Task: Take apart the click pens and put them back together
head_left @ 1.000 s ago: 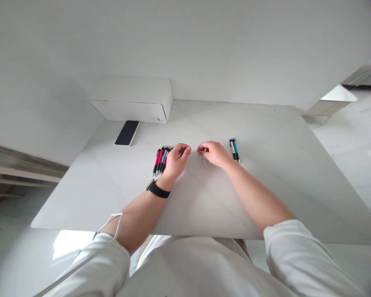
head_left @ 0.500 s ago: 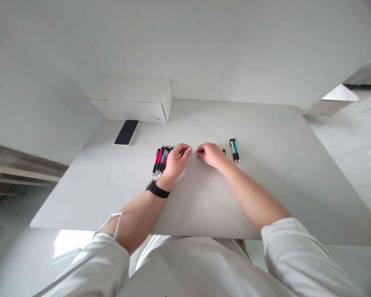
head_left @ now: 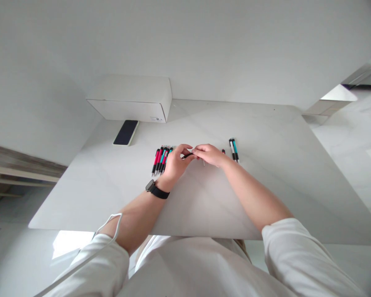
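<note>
My left hand (head_left: pixel 174 161) and my right hand (head_left: pixel 209 154) meet over the middle of the white table (head_left: pixel 266 194). Both are pinched on a small dark pen part (head_left: pixel 187 156) held between their fingertips. A thin white refill (head_left: pixel 203 162) pokes out below my right hand. A row of several red, teal and black pens (head_left: pixel 161 159) lies just left of my left hand. Two more pens, one white and one teal (head_left: pixel 234 149), lie to the right of my right hand, with a small red piece (head_left: pixel 223 151) beside them.
A white cardboard box (head_left: pixel 132 99) stands at the back left against the wall. A dark phone (head_left: pixel 125 133) lies flat in front of it. A black watch (head_left: pixel 157 190) is on my left wrist. A white cable (head_left: pixel 111 222) runs along my left sleeve.
My hands have closed the gap between them and their fingertips now touch on the dark pen part. A small red piece has come into view right of my right hand.
</note>
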Tool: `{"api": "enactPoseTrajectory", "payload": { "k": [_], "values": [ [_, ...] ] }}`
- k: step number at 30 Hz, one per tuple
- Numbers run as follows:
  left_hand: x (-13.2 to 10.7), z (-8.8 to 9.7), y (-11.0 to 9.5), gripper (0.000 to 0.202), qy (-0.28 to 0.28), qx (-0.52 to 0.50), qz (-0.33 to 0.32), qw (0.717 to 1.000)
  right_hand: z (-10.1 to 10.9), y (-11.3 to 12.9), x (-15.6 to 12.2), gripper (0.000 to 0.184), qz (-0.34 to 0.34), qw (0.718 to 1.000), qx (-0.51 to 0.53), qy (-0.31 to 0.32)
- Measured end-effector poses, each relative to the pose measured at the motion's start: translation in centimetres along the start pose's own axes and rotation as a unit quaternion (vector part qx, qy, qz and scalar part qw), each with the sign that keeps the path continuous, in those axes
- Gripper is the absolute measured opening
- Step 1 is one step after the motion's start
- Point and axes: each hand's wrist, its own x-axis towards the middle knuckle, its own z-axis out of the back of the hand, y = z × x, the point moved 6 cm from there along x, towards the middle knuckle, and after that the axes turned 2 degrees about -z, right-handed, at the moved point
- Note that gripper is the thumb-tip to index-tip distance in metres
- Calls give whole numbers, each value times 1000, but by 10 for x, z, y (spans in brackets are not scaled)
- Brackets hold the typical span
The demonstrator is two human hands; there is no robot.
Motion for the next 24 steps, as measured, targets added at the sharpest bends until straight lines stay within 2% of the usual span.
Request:
{"api": "enactPoseTrajectory", "payload": {
  "k": [4,7,10,14,20,24],
  "values": [
    [-1,0,-4,39,-5,4,-9,1000,13,2,-1,47,8,999,12,-46],
    [0,1,-3,31,-21,3,-1,1000,26,-2,0,45,-12,995,60,-81],
    [0,1,-4,19,-19,-4,-2,1000,31,-8,0,45,-30,992,93,-84],
    [1,1,-8,17,-1,1,-9,1000,31,-9,-2,48,-31,993,72,-88],
    [0,5,-9,32,12,56,7,998,31,8,-11,43,28,996,-5,-89],
    [0,8,-12,36,-11,61,9,998,32,13,-14,34,48,995,13,-86]
  ]
}}
